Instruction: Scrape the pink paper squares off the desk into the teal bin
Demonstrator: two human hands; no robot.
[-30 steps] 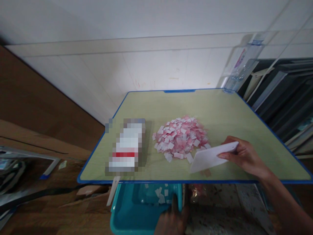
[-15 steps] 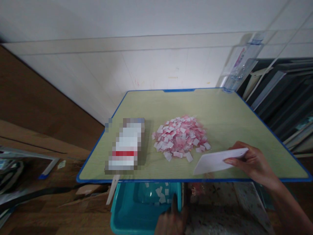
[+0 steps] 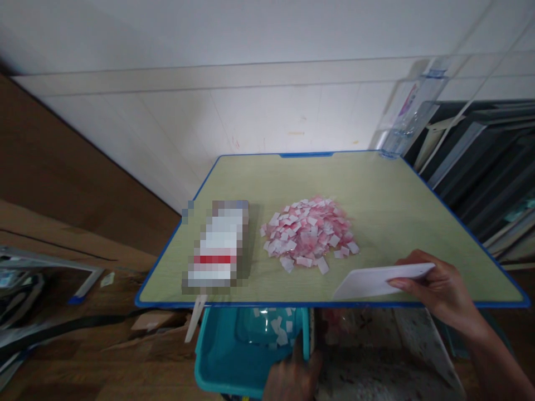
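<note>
My right hand (image 3: 437, 289) is closed on a flat white card (image 3: 371, 280), thumb on the near face, with a small dark hole by the card's right end. The card is tilted, its low left edge at the table's front rim. Behind it lies a heap of small pink and white paper-like pieces (image 3: 311, 231). Below the table edge, my left hand (image 3: 292, 376) is dim and partly cut off by the frame. Its fingers grip the right rim of a teal basin (image 3: 234, 362), with several small white pieces inside.
A pixelated box-like object (image 3: 219, 245) lies on the left of the blue-rimmed table (image 3: 397, 206). A clear plastic bottle (image 3: 412, 117) stands at the back right corner. Dark panels (image 3: 480, 139) lean at right. A speckled surface (image 3: 376, 356) lies under the table beside the basin.
My right hand and the card have moved slightly right and down, the card lying flatter. The basin appears slightly higher and further right. The heap looks the same.
</note>
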